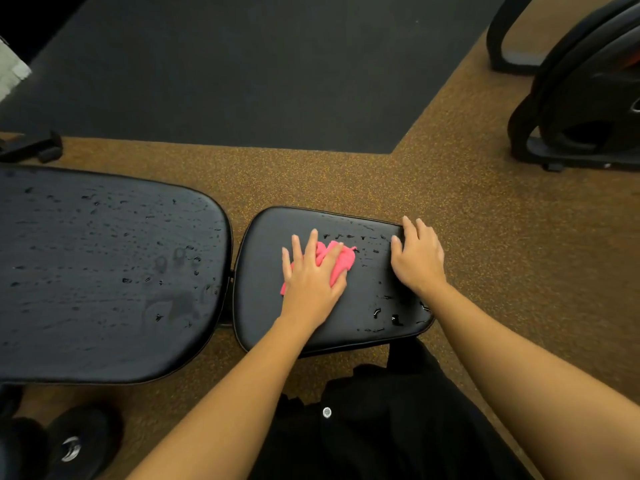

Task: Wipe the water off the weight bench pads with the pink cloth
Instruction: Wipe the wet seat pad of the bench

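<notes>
The small black seat pad [263, 299] lies in the middle of the view, with water drops along its far edge and near right corner. A crumpled pink cloth [341, 258] sits on it under my left hand [311, 275], which presses it down with straight, spread fingers. Over the pad's far right corner rests my right hand [417, 256], its fingers draped over the edge and holding nothing. To the left, the large black back pad [104, 271] is covered with many water drops.
Speckled brown rubber floor [346, 174] surrounds the bench, and a dark mat [242, 71] lies beyond it. A rack of black weight plates [581, 98] stands at the upper right. Black shoes [74, 441] are at the lower left, by the back pad's near edge.
</notes>
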